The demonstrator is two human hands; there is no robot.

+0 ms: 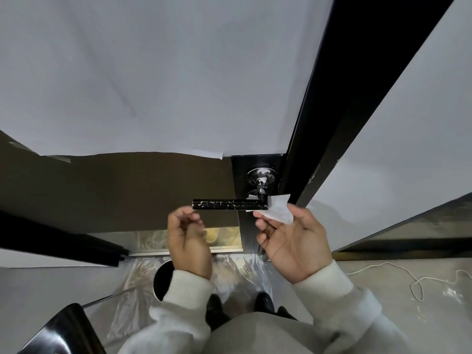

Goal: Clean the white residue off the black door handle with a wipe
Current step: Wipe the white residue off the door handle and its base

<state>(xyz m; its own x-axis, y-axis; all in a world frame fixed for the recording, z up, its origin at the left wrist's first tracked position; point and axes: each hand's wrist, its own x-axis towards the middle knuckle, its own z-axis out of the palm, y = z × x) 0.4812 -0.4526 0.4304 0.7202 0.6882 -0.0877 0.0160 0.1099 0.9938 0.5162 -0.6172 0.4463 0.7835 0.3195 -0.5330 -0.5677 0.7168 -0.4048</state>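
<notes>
1. Right hand (293,241) pinches a white crumpled wipe (277,209) at the right end of the black bar-shaped metal door handle (229,204); white residue streaks bar and neck.
2. Left hand (189,238) hovers loosely curled, holding nothing, near the bar's left end.
3. Risk: the light pinch could let the wipe slip; the lever may dip under pressure.
4. Around: black door frame (332,123) crowds the neck; white cord (413,279) lies on the floor to the right.

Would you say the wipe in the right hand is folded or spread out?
Folded, it seems: the wipe shows as a small layered pad in the right hand, beside the door handle.
</notes>
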